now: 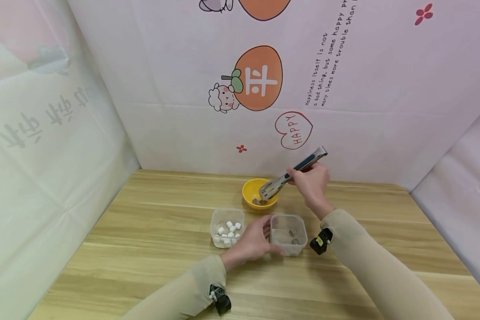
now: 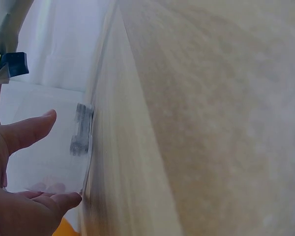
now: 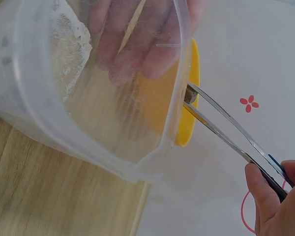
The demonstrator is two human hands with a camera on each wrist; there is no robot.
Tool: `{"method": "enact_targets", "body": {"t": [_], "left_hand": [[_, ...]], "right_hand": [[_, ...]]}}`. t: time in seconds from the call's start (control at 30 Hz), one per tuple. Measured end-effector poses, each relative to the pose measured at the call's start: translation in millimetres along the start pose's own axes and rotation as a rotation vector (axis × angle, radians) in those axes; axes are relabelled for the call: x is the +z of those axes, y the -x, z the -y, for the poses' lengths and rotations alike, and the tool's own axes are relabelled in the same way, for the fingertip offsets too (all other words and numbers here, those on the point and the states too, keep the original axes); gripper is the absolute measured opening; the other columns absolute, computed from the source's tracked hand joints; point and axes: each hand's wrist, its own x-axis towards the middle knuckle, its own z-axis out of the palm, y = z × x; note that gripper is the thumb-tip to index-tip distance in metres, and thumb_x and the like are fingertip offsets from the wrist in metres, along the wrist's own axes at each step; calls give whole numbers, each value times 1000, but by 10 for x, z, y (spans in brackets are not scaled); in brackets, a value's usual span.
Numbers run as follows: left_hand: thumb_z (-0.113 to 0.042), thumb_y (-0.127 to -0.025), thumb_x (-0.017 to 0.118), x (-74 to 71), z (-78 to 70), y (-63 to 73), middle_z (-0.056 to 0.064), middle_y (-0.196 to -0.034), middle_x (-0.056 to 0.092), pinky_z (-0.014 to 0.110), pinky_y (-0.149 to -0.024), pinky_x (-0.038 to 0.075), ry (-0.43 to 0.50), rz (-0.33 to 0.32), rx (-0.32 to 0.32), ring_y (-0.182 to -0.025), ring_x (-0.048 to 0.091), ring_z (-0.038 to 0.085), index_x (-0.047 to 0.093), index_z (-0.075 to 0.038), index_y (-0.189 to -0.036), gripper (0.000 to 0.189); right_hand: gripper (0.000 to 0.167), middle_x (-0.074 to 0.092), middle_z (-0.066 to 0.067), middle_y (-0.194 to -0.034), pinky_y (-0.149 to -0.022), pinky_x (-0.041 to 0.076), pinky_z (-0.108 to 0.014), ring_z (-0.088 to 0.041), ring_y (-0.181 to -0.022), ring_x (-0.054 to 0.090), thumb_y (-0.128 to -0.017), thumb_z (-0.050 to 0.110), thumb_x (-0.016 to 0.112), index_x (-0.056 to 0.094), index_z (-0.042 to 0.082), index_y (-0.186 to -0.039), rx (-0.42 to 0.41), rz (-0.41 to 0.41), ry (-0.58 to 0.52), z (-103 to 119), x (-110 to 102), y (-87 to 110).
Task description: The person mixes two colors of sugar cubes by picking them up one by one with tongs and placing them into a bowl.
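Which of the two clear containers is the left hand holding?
The container on the right in the head view, with grey pieces inside, is gripped by the left hand. The other container holds white cubes.

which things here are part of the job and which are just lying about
Seemingly part of the job:
tongs, held in the right hand
yellow bowl with dark pieces, under the tongs
clear tub with more dark pieces, gripped by the left hand

Probably just there:
white cubes in another tub
printed wall sheet
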Motion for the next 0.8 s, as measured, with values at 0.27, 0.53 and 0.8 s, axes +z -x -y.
{"method": "enact_targets", "body": {"t": [0.27,0.53,0.8], "left_hand": [[-1,-70,97,-8,3,-10,12,-154,54,34,-116,45,-8,4,9,-141,52,28,46,-3,-155,99],[2,-69,96,1,8,6,15,-155,53,37,-117,44,8,0,-5,-141,52,31,45,-1,-156,101],[4,-67,96,13,15,-2,15,-155,53,35,-117,44,35,-5,8,-141,52,31,45,0,-155,102]], "right_hand": [[25,69,-16,-96,-66,66,-27,-24,-76,77,-91,8,81,65,-5,-105,-16,-7,37,-9,33,1],[25,69,-17,-97,-70,66,-30,-27,-78,77,-91,7,80,64,-5,-105,-10,-10,40,-36,17,4],[28,69,-17,-96,-72,66,-31,-12,-70,74,-90,6,81,64,-7,-107,-90,-16,21,116,-174,84]]}}
